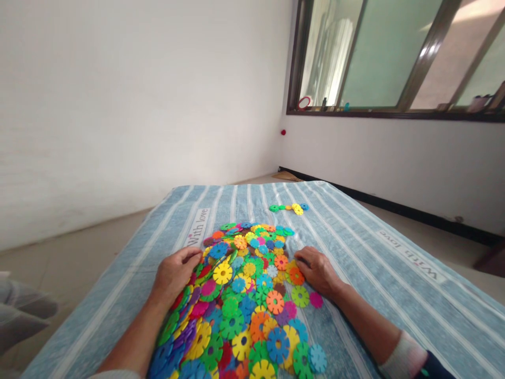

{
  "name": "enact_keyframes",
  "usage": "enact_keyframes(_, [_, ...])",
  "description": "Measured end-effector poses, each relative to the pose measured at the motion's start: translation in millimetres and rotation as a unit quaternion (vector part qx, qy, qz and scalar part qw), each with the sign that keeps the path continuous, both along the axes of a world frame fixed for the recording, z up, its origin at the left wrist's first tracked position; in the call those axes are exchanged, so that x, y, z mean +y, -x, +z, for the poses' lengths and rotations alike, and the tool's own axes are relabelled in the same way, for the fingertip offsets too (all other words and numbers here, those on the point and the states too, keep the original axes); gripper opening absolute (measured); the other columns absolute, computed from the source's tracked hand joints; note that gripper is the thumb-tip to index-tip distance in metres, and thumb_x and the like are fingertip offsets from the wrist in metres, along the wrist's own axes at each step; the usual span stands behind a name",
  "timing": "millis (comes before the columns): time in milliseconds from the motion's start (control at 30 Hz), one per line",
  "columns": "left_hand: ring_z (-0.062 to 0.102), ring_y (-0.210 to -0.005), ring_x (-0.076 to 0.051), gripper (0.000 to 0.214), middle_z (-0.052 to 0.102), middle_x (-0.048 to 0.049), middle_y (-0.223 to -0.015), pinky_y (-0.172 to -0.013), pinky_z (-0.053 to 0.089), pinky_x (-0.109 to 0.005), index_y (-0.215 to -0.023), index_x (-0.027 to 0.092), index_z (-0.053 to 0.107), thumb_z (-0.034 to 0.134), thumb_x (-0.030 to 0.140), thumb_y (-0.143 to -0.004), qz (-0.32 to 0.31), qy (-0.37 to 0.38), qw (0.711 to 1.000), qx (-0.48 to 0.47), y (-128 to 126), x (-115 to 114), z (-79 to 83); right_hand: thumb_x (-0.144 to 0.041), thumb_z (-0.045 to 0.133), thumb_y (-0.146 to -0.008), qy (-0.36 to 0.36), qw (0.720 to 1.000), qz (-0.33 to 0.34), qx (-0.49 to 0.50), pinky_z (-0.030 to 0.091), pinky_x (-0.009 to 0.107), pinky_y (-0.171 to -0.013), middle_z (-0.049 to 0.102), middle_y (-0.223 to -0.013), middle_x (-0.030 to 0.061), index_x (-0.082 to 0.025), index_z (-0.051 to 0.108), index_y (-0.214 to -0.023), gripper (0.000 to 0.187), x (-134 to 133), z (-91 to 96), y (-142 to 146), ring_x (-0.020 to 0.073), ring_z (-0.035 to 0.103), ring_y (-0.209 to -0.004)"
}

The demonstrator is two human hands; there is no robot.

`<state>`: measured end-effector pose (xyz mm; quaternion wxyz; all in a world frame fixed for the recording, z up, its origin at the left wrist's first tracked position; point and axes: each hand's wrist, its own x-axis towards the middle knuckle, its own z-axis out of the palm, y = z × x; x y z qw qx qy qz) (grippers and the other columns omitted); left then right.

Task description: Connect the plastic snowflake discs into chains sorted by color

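Note:
A broad heap of notched plastic discs in many colours lies on the striped blue cloth. My left hand rests against the heap's left edge, its fingers curled and closed at the discs. On the opposite edge my right hand is closed too, fingertips by an orange disc. Whatever either hand may pinch is hidden. A lime-green disc and a magenta disc lie just below the right hand. Farther back, several discs form a small row, with green, yellow and blue pieces.
The striped cloth covers a wide flat surface and bears printed lettering. White walls stand behind and to the right. Small items, including a red-rimmed mirror, line the window sill. Grey fabric shows at lower left.

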<state>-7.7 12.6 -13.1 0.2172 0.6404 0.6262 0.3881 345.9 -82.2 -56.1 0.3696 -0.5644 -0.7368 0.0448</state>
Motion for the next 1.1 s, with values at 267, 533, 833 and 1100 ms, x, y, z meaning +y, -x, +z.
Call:
enact_keyframes(267, [0.069, -0.077, -0.024, 0.031, 0.077, -0.0010, -0.081, -0.077, 0.053, -0.031, -0.078, 0.024, 0.072, 0.057, 0.045, -0.061, 0.000, -0.003, 1.000, 0.001, -0.6, -2.2, 1.5, -0.011, 0.052, -0.084, 0.001, 1.000, 0.002, 0.001, 0.043, 0.029, -0.075, 0.062, -0.079, 0.0031, -0.020, 0.062, -0.080, 0.014, -1.6, 3.3, 0.3, 0.0178, 0.058, -0.081])
enact_keyframes(533, [0.070, -0.078, -0.024, 0.031, 0.077, -0.0018, -0.081, -0.074, 0.053, -0.030, -0.078, 0.024, 0.072, 0.058, 0.045, -0.061, -0.002, -0.008, 1.000, 0.000, -2.4, -2.4, 1.7, -0.010, 0.052, -0.083, 0.005, 1.000, 0.005, 0.002, 0.044, 0.029, -0.075, 0.063, -0.081, 0.0032, -0.020, 0.064, -0.083, 0.016, -0.4, 0.3, -2.3, 0.0177, 0.058, -0.082])
enact_keyframes(833, [0.070, -0.079, -0.024, 0.029, 0.077, -0.0017, -0.081, -0.075, 0.053, -0.031, -0.078, 0.023, 0.072, 0.058, 0.043, -0.062, 0.005, -0.004, 1.000, -0.005, -4.9, -5.5, 4.8, -0.011, 0.052, -0.083, 0.002, 1.000, 0.010, 0.002, 0.045, 0.030, -0.075, 0.065, -0.082, 0.0037, -0.020, 0.064, -0.082, 0.015, -0.8, 2.0, -2.8, 0.0176, 0.059, -0.081])
enact_keyframes(1100, [0.070, -0.079, -0.025, 0.027, 0.077, -0.0016, -0.079, -0.074, 0.053, -0.031, -0.076, 0.024, 0.071, 0.058, 0.042, -0.061, 0.013, 0.000, 1.000, -0.010, -6.7, -6.9, 6.6, -0.012, 0.052, -0.085, 0.003, 1.000, 0.014, 0.001, 0.045, 0.030, -0.077, 0.065, -0.082, 0.0036, -0.020, 0.064, -0.084, 0.015, -1.1, 0.6, -4.5, 0.0180, 0.060, -0.084])
